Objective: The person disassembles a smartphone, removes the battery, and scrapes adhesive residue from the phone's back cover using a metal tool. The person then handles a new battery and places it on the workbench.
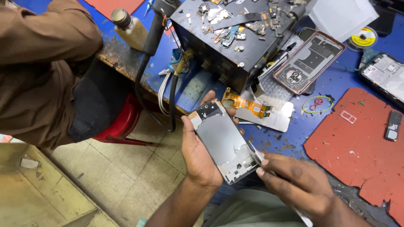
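While the left hand point(198, 155) is cradling a stripped phone frame point(223, 141) from beneath, with the fingers curled round its far long edge and the thumb along the near one, the right hand point(296, 185) is closing on a slim pale pry tool point(255, 152) and pressing its tip against the frame's lower right side. The frame is being held in the air off the desk's near edge, above the person's lap, bare metal plate facing up.

By my judgement, the step in hand is prying or scraping at that side of the frame. The next move is calling for a shallow tool angle and a steady grip from below, since the thin plate looks easy to bend.

Room is tight ahead: a loose panel with an orange flex cable point(248, 104) is lying on the blue desk point(336, 82) just beyond the frame, and a dark box point(235, 42) strewn with small parts is standing behind it. A red mat point(362, 147) is covering the desk's right part. Another person in a brown sleeve point(38, 63) is sitting at the left end, well apart. Open floor point(139, 176) is lying below on the left, so anything dropped is falling clear of the desk.
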